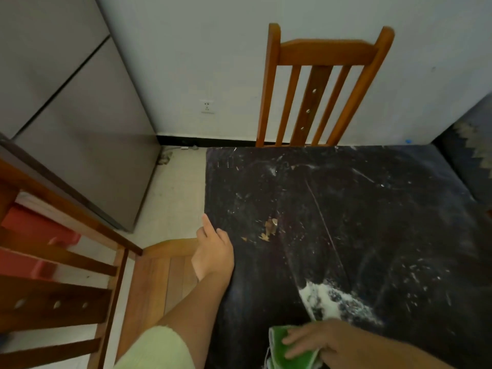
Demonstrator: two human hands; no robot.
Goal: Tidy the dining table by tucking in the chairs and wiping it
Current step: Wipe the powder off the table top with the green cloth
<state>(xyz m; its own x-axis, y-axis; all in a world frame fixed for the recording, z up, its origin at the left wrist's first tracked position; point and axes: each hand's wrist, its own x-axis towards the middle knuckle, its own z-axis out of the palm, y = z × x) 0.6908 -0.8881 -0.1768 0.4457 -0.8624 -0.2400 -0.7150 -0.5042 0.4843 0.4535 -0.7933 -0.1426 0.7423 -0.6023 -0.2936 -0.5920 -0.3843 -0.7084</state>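
Now I'm wiping: right hand [326,342] flat on the cloth [298,354], left hand [213,253] at the table [386,209] edge, grip unclear; white spill [332,302] next.

Worn dark worktop, varnished wood, soft cloth

The worktop [372,209] is dark and matt, scratched all over, chipped in one spot to a tan layer and smeared with white residue. The far chair [323,53] and near chair [159,278] are orange-brown wood with a smooth, low-sheen varnish. The cloth [279,339] is soft green fabric. The fridge [87,145] looks like matt grey metal.
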